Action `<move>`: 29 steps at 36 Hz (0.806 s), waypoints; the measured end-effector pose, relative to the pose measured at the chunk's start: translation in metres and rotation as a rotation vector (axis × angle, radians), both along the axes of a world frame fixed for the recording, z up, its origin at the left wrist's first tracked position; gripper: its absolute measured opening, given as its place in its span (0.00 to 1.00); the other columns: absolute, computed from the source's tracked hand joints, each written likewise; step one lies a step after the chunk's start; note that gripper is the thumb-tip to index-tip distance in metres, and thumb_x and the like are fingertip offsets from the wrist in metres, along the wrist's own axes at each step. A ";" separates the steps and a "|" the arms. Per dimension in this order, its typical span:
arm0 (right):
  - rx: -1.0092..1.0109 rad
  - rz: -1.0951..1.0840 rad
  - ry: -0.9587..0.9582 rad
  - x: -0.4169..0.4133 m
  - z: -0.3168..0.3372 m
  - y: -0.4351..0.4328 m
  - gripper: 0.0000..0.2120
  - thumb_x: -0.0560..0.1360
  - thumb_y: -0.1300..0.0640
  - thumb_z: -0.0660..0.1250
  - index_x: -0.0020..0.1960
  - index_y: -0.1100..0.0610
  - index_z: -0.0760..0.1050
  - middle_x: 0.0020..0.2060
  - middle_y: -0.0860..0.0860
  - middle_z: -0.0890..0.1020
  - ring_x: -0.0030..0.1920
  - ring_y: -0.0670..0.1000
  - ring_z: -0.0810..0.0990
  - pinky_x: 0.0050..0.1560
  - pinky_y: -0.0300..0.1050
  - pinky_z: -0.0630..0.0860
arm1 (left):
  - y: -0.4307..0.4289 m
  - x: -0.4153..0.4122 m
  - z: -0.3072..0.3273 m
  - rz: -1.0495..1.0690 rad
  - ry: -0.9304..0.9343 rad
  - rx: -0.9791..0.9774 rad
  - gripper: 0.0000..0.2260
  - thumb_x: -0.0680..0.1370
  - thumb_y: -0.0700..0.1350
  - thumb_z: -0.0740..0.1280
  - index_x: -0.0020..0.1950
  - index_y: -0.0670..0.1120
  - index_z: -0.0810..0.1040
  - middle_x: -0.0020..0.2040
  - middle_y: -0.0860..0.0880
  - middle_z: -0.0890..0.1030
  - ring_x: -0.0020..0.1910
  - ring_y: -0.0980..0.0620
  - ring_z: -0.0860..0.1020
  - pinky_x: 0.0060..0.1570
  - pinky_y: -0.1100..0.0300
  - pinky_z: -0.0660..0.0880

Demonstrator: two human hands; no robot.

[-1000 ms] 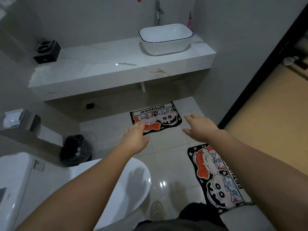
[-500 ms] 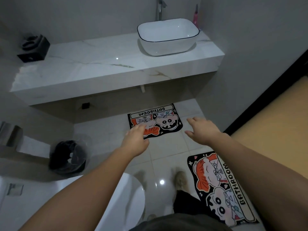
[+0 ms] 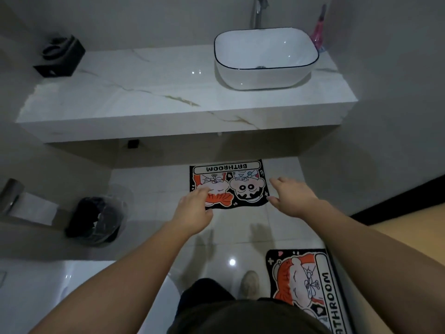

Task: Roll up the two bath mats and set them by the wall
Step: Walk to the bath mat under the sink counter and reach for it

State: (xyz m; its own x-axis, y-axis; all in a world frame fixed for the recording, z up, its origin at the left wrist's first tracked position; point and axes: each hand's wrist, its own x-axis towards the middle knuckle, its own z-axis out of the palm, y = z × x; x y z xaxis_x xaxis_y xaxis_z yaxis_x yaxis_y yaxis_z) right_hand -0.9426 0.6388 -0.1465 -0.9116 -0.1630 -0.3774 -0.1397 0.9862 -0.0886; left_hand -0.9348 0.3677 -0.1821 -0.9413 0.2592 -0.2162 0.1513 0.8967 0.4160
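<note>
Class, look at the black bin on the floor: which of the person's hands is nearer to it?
The left hand. It reaches over the near left corner of the far mat, to the right of the bin. The right hand is farther right, past that mat's right edge.

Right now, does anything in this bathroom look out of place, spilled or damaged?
Nothing stands out. Both bath mats, the far mat under the counter and the near mat, lie flat. The left hand and right hand are open.

White basin [image 3: 265, 56] on marble counter [image 3: 144, 92]; black bin [image 3: 96, 220] below.
</note>
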 end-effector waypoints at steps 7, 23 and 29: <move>-0.028 0.040 -0.001 -0.039 -0.006 -0.003 0.27 0.77 0.44 0.58 0.71 0.56 0.61 0.64 0.56 0.73 0.61 0.59 0.72 0.60 0.53 0.70 | 0.003 -0.029 0.002 0.033 0.014 -0.001 0.27 0.74 0.45 0.65 0.72 0.45 0.63 0.69 0.45 0.70 0.66 0.45 0.68 0.66 0.49 0.64; -0.056 -0.086 -0.043 -0.151 -0.043 -0.047 0.27 0.77 0.43 0.58 0.71 0.55 0.61 0.61 0.56 0.74 0.58 0.58 0.74 0.57 0.51 0.72 | -0.032 -0.168 -0.031 -0.186 -0.021 -0.058 0.23 0.75 0.43 0.62 0.70 0.45 0.65 0.66 0.45 0.72 0.63 0.47 0.71 0.64 0.51 0.67; -0.072 -0.165 -0.056 -0.203 -0.061 -0.062 0.28 0.76 0.43 0.59 0.72 0.55 0.61 0.61 0.56 0.74 0.58 0.58 0.74 0.56 0.50 0.70 | -0.054 -0.239 -0.060 -0.299 -0.073 -0.069 0.22 0.76 0.45 0.62 0.71 0.45 0.65 0.68 0.46 0.70 0.65 0.47 0.69 0.64 0.51 0.65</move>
State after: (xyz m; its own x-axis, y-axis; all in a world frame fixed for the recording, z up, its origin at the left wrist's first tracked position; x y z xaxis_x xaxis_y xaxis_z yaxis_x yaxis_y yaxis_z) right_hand -1.1453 0.5767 -0.2080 -0.9061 -0.0415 -0.4210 0.0307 0.9861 -0.1633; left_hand -1.1742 0.3139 -0.2419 -0.8070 0.5044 -0.3071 0.3844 0.8434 0.3753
